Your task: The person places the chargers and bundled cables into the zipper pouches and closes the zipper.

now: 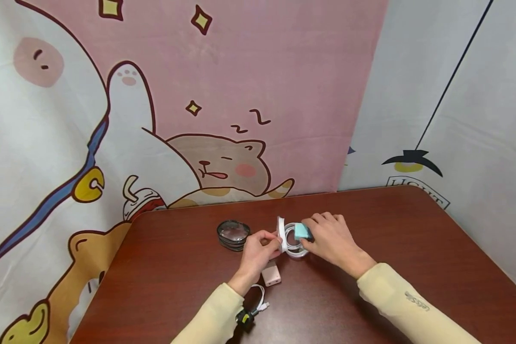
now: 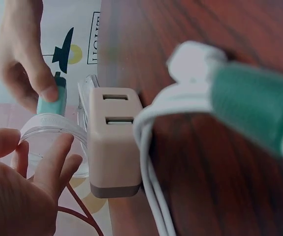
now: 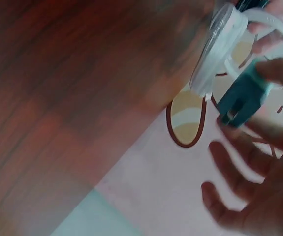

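My left hand [image 1: 258,251] pinches the raised lid of a clear round zip case [image 1: 281,234] with a white rim. In the left wrist view its thumb and fingers are at the rim [image 2: 45,120]. A white coiled cable [image 1: 289,239] shows in the case. My right hand [image 1: 330,239] holds a small teal block [image 1: 301,231] with a darker end between thumb and fingers, right over the case. In the right wrist view the teal block [image 3: 246,93] overlaps the case, and the other fingers are spread loosely. A pale pink two-port USB charger [image 1: 271,275] sits just below my left hand.
A clear round case with black edging [image 1: 233,234] stands left of my left hand. A white cable plug [image 1: 263,306] shows beside my left sleeve. The brown table [image 1: 176,277] ends at a cartoon-printed cloth [image 1: 258,62] behind it.
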Demonstrator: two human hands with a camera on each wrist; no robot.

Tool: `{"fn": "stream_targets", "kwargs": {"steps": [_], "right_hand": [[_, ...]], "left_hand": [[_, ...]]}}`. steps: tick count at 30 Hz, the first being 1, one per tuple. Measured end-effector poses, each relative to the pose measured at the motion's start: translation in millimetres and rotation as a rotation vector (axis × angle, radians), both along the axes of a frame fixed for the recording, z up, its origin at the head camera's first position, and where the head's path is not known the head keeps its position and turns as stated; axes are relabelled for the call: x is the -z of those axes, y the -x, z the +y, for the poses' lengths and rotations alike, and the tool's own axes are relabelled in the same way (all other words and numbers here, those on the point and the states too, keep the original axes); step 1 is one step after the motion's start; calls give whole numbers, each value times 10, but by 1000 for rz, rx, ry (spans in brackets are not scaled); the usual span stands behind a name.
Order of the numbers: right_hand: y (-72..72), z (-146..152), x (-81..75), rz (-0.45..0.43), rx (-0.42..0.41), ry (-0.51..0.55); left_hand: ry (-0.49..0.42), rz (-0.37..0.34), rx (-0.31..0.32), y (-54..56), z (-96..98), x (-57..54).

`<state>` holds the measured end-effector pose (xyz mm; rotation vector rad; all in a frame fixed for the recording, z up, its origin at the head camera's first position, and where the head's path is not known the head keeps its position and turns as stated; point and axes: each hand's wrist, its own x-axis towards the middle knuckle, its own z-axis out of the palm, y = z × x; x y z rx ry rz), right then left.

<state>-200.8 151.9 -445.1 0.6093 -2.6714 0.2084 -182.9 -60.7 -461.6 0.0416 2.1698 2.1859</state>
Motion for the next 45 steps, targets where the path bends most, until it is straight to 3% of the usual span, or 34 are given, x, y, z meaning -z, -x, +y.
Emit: {"fn": "stream_targets", "kwargs": {"steps": [5,9,23,27,34,41,45], "right_hand": [[30,-132,44,23,105,10],[67,-216,75,42,136,-17],[108,-318,270,191,118,-160],[90,-293,228,65,100,-179],[87,-133,41,-228,17,-80],[181,19,4,-396,-229,39],[244,54,55,-488,-305,89]], "left_hand": [[-11,1,-10,7,15,12],[-19,0,-13,8,24,19],[-23,-15,-14,5,41,15],[-26,-16,-7,4,42,12],[-30,-7,-3,0,31,-2],[-25,-10,-4,-2,24,-3],[-27,-13,4,0,26,12]]}}
